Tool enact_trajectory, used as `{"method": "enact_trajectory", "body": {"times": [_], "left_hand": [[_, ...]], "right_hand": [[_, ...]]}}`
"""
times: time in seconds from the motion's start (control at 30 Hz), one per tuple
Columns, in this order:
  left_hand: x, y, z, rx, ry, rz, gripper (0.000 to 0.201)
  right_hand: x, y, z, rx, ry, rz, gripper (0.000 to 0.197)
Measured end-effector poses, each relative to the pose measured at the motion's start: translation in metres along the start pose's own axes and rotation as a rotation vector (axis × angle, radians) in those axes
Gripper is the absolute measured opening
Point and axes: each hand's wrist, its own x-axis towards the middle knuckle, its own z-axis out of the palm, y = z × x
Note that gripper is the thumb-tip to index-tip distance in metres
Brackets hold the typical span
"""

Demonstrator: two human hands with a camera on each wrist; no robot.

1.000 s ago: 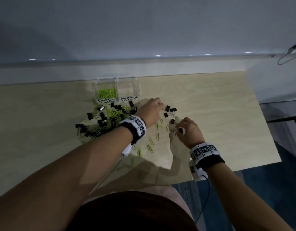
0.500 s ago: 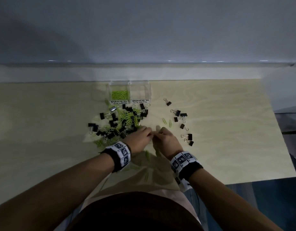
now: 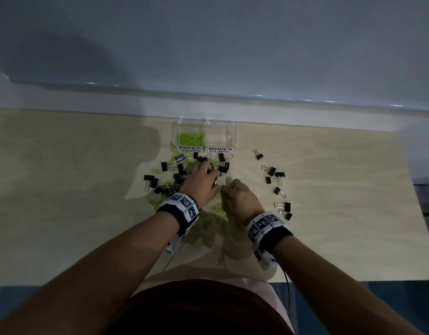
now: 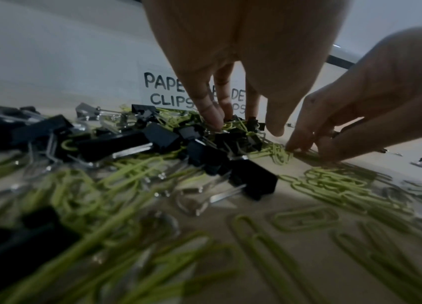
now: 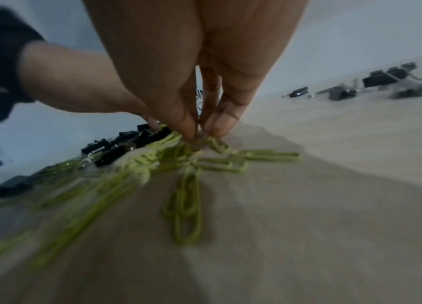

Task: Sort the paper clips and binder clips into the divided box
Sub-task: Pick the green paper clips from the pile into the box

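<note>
A clear divided box stands at the table's back, with green paper clips in its left compartment, labelled PAPER CLIPS. A mixed pile of black binder clips and green paper clips lies in front of it. My left hand reaches into the pile with straight fingers touching clips and the thumb held apart. Just to its right, my right hand pinches green paper clips between thumb and fingertips on the table.
Several loose binder clips lie scattered to the right of the hands. The box's right compartment, labelled BINDER CLIPS, looks empty. A wall runs behind the wooden table; the table's near edge is by my body.
Both hands left the binder clips on the right and came together at the pile's front. The left hand has since moved forward into the pile; the right now pinches paper clips.
</note>
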Motion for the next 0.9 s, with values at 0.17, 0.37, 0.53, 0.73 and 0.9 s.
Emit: {"method": "enact_trajectory", "body": {"times": [0.17,0.37,0.53,0.73,0.9], "left_hand": [[0.000,-0.007,0.000,-0.163,0.087,-0.048,0.022],[-0.008,-0.025,-0.002,-0.257,0.075,0.020,0.009],[-0.010,-0.033,-0.008,-0.228,0.170,0.002,0.007],[-0.011,-0.016,-0.008,-0.058,0.096,0.139,0.017],[-0.008,0.003,-0.001,-0.019,-0.051,-0.006,0.032]], "right_hand": [[0.029,0.003,-0.019,0.028,0.117,0.037,0.020],[0.071,0.007,-0.019,-0.087,-0.041,0.172,0.042],[0.064,0.015,-0.016,0.031,-0.013,0.172,0.030],[0.039,0.032,-0.010,0.146,0.121,0.066,0.017],[0.024,0.056,-0.015,0.213,0.289,0.238,0.010]]}}
